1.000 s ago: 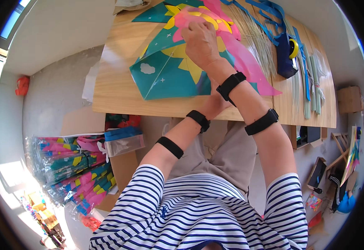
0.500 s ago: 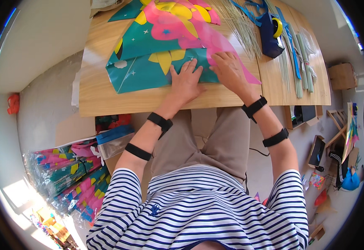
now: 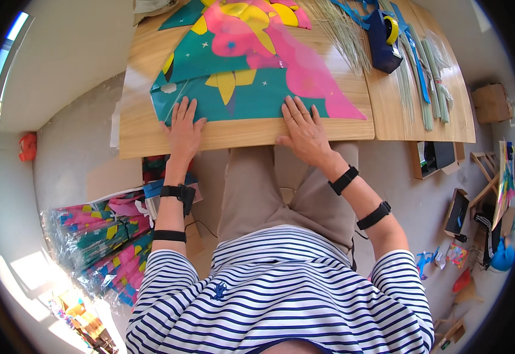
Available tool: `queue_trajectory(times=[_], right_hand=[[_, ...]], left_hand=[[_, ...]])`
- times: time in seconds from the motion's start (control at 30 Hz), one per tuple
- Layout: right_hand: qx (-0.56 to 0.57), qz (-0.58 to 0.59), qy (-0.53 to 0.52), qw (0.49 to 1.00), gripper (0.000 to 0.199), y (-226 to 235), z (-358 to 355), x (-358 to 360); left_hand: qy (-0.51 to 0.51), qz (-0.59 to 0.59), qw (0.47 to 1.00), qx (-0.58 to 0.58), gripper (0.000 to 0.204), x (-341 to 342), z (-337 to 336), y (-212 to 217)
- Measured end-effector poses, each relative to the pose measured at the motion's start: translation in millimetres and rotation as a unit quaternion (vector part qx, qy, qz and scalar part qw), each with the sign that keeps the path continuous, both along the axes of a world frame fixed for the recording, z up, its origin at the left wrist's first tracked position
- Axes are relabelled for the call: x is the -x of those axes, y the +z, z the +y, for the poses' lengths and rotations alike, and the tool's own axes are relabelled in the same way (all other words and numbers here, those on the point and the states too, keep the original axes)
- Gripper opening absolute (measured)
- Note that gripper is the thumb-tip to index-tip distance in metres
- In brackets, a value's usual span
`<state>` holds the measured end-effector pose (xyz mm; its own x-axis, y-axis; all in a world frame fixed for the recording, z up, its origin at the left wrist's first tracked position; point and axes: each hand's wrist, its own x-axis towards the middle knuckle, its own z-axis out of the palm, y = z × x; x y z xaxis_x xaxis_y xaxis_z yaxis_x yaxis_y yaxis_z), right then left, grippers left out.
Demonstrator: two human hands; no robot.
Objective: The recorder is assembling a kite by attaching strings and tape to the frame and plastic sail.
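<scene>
A thin printed sheet [image 3: 251, 88] in green, pink and yellow lies folded over on the wooden table, its near edge close to the table's front edge. My left hand [image 3: 184, 130] rests open at the sheet's near left part, fingertips on the green area and fingers pointing away from me. Farther right, my right hand [image 3: 304, 130] lies flat on the near edge, fingers together and stretched out over the green part. The pink tip of the sheet reaches past it to the right. Neither hand holds anything.
A blue tape dispenser [image 3: 384, 44] with yellow tape stands at the table's far right. Around it lie thin pale sticks [image 3: 346, 38], bundled rods [image 3: 440, 88] and blue strips. Plastic-wrapped printed bundles [image 3: 104, 236] lie low at left; an open box [image 3: 434, 159] sits beyond the table's right side.
My left hand has moved left along the sheet. My right hand has drawn back toward me and slightly left, to the near edge. The hands are now farther apart.
</scene>
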<state>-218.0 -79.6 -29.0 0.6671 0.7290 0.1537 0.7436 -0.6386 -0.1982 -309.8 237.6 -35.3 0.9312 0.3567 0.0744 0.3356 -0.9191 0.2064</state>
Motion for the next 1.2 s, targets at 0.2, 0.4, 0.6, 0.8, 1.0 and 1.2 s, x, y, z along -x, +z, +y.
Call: queue_trajectory(times=[0.2,0.4,0.6,0.8,1.0,1.2], right_hand=[[0.01,0.03,-0.062,0.998,0.08,7,-26,5],[0.033,0.063,-0.17,0.983,0.08,6,-64,-9],[-0.051,0.026,-0.288,0.956,0.046,15,-110,-41],[-0.103,-0.005,-0.363,0.926,0.021,35,-116,-120],[-0.057,0.001,-0.425,0.903,0.019,37,-93,-177],[-0.027,-0.007,-0.383,0.923,0.015,21,-57,-187]], left_hand=[[-0.018,-0.004,0.999,0.033,0.055,0,3,9],[-0.009,0.009,0.999,0.03,0.057,2,4,7],[-0.001,-0.004,0.998,0.056,0.062,1,-5,16],[-0.078,-0.132,0.987,0.055,0.063,13,-22,19],[-0.125,-0.113,0.984,0.051,0.056,36,-55,29],[-0.094,-0.123,0.985,0.073,0.048,50,-61,26]])
